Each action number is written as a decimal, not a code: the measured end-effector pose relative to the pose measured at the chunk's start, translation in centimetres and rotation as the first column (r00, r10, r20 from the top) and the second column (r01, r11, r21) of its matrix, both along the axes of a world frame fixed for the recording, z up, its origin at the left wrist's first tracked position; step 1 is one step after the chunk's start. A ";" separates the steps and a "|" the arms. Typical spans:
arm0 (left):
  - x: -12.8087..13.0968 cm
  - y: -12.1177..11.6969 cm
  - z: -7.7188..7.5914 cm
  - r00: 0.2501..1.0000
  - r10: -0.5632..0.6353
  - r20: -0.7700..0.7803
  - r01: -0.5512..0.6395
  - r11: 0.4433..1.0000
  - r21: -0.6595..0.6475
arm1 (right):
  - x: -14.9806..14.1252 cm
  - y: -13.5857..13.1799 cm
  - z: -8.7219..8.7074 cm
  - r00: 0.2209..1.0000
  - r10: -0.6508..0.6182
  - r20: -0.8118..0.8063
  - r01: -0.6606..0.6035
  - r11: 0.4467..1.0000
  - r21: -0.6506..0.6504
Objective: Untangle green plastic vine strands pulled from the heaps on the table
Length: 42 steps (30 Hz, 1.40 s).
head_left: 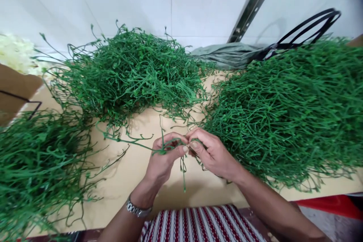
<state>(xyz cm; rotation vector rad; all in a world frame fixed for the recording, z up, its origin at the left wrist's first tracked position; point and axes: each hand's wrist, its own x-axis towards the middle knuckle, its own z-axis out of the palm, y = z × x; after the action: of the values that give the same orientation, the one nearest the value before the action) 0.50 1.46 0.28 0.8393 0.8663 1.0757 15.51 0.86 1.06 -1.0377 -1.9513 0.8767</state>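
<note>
My left hand [166, 155] and my right hand [208, 151] meet at the middle of the table, thumbs and fingertips pinched close together. Between them runs a thin green plastic-looking stem [136, 143] with small branches. Its long end sticks out to the left past my left hand, and a few thin strands hang below the fingers. My left thumb and fingers are closed on this stem. My right fingers pinch a part of it too, with the exact spot mostly hidden. A metal watch is on my left wrist.
Big heaps of green stems lie around the tan table [119, 181]: a back heap [136, 72], a left heap [36, 166] and a right heap [295, 113]. Behind them are a grey-green cloth [227, 55], black loops [312, 26], a metal bracket [252, 7] and pale flowers [17, 53].
</note>
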 end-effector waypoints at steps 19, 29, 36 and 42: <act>-0.6 -0.5 -1.0 0.958 0.005 -0.288 0.048 0.983 0.179 | 0.4 -1.0 -0.7 0.957 0.024 0.289 0.005 0.995 -0.100; 1.4 -1.4 -1.3 0.979 0.202 0.036 -0.204 0.977 0.061 | -0.8 -1.0 -1.3 0.989 -0.143 -0.031 0.140 0.986 -0.090; 0.9 -0.6 -0.4 0.989 0.077 0.129 -0.074 0.997 -0.034 | -0.3 -0.8 -0.8 0.996 -0.064 -0.055 0.057 0.991 -0.124; -0.6 -0.6 -0.8 0.997 -0.037 -0.068 0.041 0.998 0.054 | 0.7 -0.5 -0.4 0.962 0.015 0.272 -0.019 1.000 0.014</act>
<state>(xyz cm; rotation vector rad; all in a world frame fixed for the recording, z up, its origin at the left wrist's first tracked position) -0.10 0.87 -0.54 0.9390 0.8760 1.0461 16.21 0.35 0.66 -1.1847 -2.1935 0.7564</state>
